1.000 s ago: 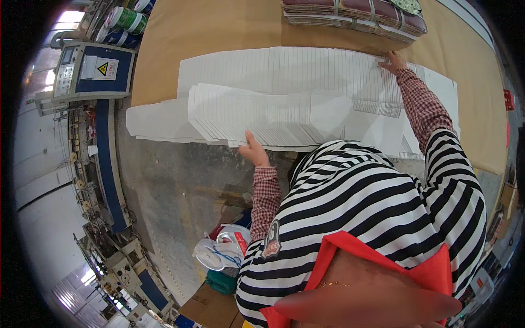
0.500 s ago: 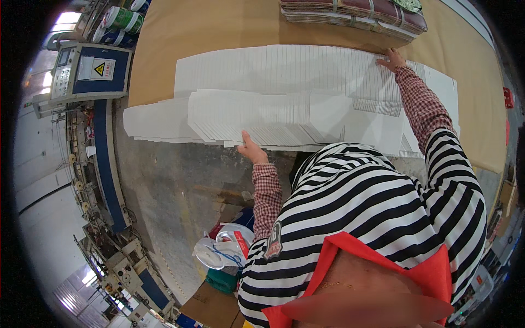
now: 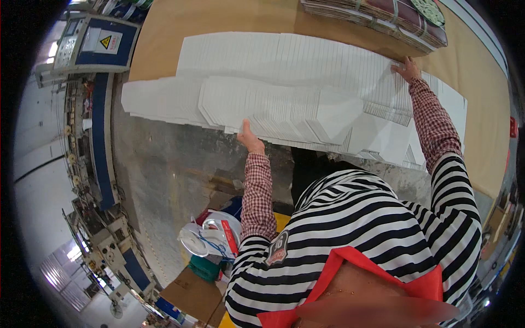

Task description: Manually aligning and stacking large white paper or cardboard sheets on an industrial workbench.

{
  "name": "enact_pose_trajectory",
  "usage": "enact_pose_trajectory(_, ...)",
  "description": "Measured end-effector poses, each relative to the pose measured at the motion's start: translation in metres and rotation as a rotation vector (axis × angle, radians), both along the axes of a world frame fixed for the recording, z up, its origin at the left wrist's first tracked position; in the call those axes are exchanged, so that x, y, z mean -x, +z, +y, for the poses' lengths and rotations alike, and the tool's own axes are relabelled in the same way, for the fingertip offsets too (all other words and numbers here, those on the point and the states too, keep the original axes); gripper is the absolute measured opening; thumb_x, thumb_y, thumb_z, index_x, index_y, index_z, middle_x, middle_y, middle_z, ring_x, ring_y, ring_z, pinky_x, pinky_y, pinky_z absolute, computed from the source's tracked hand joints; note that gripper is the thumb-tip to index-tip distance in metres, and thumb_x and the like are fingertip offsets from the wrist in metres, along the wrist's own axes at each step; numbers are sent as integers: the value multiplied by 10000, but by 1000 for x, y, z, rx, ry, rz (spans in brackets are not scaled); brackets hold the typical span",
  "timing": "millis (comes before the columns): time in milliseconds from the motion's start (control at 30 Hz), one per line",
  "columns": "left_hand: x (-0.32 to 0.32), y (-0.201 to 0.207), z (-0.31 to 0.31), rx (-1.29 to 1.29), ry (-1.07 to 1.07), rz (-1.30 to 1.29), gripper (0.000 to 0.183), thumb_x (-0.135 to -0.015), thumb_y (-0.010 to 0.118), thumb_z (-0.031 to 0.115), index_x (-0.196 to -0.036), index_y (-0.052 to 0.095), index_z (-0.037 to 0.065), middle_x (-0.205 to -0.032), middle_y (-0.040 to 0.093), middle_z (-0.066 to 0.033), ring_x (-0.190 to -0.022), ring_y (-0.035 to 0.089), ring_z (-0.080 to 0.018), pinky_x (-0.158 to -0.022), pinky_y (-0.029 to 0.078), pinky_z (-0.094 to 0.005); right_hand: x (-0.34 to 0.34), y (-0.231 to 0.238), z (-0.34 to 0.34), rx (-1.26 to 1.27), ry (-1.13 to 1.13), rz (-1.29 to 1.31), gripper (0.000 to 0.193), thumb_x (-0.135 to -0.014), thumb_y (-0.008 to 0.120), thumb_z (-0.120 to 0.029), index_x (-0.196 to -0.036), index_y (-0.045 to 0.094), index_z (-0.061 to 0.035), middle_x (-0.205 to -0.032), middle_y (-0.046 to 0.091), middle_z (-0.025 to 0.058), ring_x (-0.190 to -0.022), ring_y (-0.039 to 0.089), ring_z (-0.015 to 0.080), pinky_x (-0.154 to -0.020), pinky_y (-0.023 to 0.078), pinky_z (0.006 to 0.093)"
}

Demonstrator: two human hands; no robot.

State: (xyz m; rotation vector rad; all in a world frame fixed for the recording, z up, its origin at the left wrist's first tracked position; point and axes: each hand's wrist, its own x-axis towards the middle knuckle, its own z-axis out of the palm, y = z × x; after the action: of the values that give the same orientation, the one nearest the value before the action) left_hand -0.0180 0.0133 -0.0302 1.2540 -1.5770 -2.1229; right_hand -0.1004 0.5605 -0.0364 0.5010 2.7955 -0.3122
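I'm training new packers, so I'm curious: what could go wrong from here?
The white sheets reach the near edge of the table, with the floor below, so some might slip off. They overlap in fanned rows, so a nudge from the left hand or right hand could skew their spacing.

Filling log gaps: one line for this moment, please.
left hand: at near edge of white sheets | right hand: on sheets' far edge, right side | sheets: overlapping | tied stack: beyond sheets

Factory workshop (control cabinet [image 3: 103, 58], concrete floor [image 3: 157, 158]).
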Motion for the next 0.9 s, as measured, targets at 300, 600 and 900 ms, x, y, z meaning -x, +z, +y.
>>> enact_pose_trajectory(300, 3, -5, -17, -270, -36, 165, 658, -856, 437, 466, -1251, 320, -47, -1257, 388, -146, -1157, 374, -257, -954, 318, -395, -9, -18, 31, 63, 277, 460, 564, -759, 618, -382, -1110, 491, 41, -1092, 505, 228, -1043, 457, 358, -897, 363, 387)
enact_pose_trajectory(600, 5, -32, -24, -614, -269, -85, 842, -848, 341, 563, -1320, 94, -89, -1306, 297, -161, -1173, 314, -252, -982, 232, -369, -12, 46, -190, 309, 591, 580, 397, -748, 644, -107, -1100, 484, -16, -1111, 486, 148, -1048, 458, 286, -897, 370, 343)
enact_pose_trajectory(900, 12, -30, -9, -691, -280, -147, 736, -838, 370, 566, -1185, 336, -82, -797, 393, -60, -723, 413, -149, -675, 361, -335, 78, 38, -403, 518, 750, 391, 364, -743, 629, -161, -1071, 518, -48, -1079, 508, 114, -991, 503, 258, -844, 406, 320)
